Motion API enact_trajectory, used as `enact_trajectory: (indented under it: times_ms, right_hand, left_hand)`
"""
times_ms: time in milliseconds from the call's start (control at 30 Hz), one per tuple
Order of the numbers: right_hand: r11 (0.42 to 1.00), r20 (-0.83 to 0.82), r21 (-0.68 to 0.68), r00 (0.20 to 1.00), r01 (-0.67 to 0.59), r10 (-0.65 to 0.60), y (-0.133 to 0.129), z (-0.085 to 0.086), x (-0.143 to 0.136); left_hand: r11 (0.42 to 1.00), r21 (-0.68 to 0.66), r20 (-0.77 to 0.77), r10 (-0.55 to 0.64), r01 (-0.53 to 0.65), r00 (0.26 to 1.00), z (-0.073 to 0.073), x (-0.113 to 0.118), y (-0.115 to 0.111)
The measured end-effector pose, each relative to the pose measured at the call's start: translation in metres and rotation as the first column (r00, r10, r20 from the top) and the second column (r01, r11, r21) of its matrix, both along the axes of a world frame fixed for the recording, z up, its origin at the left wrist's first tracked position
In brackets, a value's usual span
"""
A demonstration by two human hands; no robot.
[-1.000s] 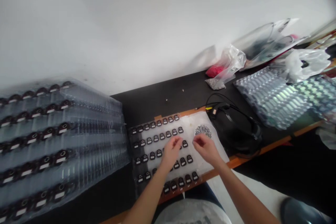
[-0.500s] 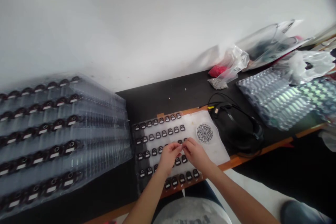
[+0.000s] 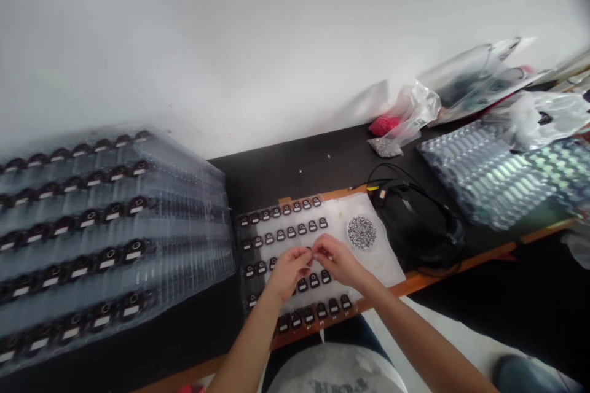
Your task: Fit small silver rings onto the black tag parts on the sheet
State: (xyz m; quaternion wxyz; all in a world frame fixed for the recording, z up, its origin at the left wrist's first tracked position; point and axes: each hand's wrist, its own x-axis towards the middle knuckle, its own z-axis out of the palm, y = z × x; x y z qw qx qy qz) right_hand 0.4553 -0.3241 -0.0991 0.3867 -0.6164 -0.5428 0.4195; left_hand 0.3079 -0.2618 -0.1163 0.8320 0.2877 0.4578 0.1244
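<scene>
Both hands over the tray of small black parts [image 3: 295, 234], fingertips [image 3: 308, 254] meeting above its third row. Left hand [image 3: 286, 271] pinched almost closed, thumb against forefinger; right hand [image 3: 340, 261] pinched the same way, tips touching the left's. Impossible to tell what sits in either pinch (too small and blurred at this size).

Tray lying on a white sheet [image 3: 382, 261] at the near edge of the dark table [image 3: 286, 175], between the tall stack of clear blister trays [image 3: 115, 239] on the left and the coiled black cable [image 3: 417, 224] on the right.

Best done, by the look of it, with wrists low and braced near the tray, working one pocket at a time along a row. Worth holding sleeves and forearms off the front rows, and off the heap of tiny silver bits [image 3: 362, 232] just right of the rows, since a nudge would probably scatter it.

Counted: two hands; one heap of silver bits on the sheet; five rows of black parts, eight in the back row, the middle rows partly hidden by the hands; six rows of parts showing on the stack's top tray
</scene>
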Motion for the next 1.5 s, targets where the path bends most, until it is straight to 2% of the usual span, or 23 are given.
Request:
enact_trajectory:
  times_ms: [133,267,433,567,767,967,1067,1200,1500]
  right_hand:
    - [0.999,0.062,0.036,0.998,0.009,-0.012,0.001,-0.005,-0.007]
    - [0.999,0.109,0.053,0.994,0.011,-0.016,-0.001,-0.007,-0.014]
    - [0.997,0.13,0.081,0.991,0.001,-0.012,-0.001,-0.007,-0.019]
    - [0.992,0.125,0.121,0.992,0.015,-0.03,-0.002,-0.009,-0.02]
    - [0.99,0.102,0.132,0.993,0.053,-0.067,-0.003,-0.01,-0.022]
    - [0.989,0.105,0.136,0.991,0.066,-0.08,-0.003,-0.017,-0.026]
    - [0.991,0.099,0.117,0.992,0.069,-0.08,-0.003,-0.019,-0.027]
    - [0.993,0.082,0.095,0.994,0.07,-0.078,-0.002,-0.015,-0.023]
    - [0.999,0.091,0.046,0.996,0.0,-0.004,-0.004,-0.011,-0.017]
  left_hand:
    - [0.996,0.019,-0.063,0.083,-0.082,0.995,-0.003,-0.002,-0.002]
    - [0.996,0.034,-0.093,0.086,-0.083,0.992,-0.003,-0.003,-0.003]
    - [0.979,-0.127,-0.012,0.158,-0.158,0.987,0.001,-0.004,-0.005]
    - [0.952,-0.207,-0.025,0.224,-0.224,0.974,0.003,-0.002,-0.007]
    - [0.973,-0.119,-0.026,0.198,-0.2,0.98,0.004,-0.002,-0.007]
    - [0.951,-0.208,-0.016,0.231,-0.229,0.973,0.001,-0.003,-0.007]
    - [0.949,-0.198,-0.023,0.243,-0.243,0.97,0.0,-0.003,-0.008]
    - [0.971,-0.127,-0.024,0.203,-0.205,0.979,0.002,-0.002,-0.008]
    - [0.998,0.053,-0.064,-0.022,0.025,0.998,-0.001,-0.009,0.0]
